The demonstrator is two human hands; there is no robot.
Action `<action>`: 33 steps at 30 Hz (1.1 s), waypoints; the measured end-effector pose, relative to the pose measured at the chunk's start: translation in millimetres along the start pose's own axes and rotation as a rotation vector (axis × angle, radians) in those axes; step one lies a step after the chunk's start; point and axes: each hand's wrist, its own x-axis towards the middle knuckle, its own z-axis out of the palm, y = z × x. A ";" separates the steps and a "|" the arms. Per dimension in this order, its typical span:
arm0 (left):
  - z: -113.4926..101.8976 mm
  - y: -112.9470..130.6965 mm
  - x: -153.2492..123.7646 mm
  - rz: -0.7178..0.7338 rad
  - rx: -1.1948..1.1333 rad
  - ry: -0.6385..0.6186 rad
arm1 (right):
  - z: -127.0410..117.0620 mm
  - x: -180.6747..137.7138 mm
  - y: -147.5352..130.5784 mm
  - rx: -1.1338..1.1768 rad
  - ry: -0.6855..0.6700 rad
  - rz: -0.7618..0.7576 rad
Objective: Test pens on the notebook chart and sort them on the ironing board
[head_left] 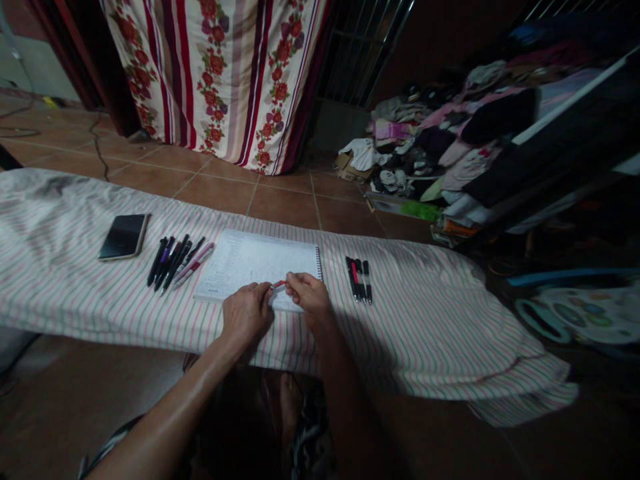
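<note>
Partly beyond notebook [250,261] edge: left hand [246,311]

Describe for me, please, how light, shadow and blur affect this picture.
In the head view: dim light, darkest at lower right; a soft shadow on the striped cloth beside the right forearm; the spiral notebook pale, its fine writing unreadable; the small reddish piece between left hand and right hand too soft to identify; clothes pile blurred.

Home room | floral curtain [215,73] | heaped clothes [450,127] | tiled floor [220,190]
</note>
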 end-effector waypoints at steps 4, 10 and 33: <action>0.8 -1.3 -0.6 0.004 -0.010 0.011 | -2.5 3.6 5.1 0.021 -0.002 -0.032; -1.4 -1.4 0.0 -0.017 -0.001 0.000 | -1.5 -1.4 -5.3 0.173 -0.079 0.098; -6.4 1.1 -0.4 -0.037 0.015 -0.044 | -1.3 -1.6 -5.9 0.011 -0.038 0.121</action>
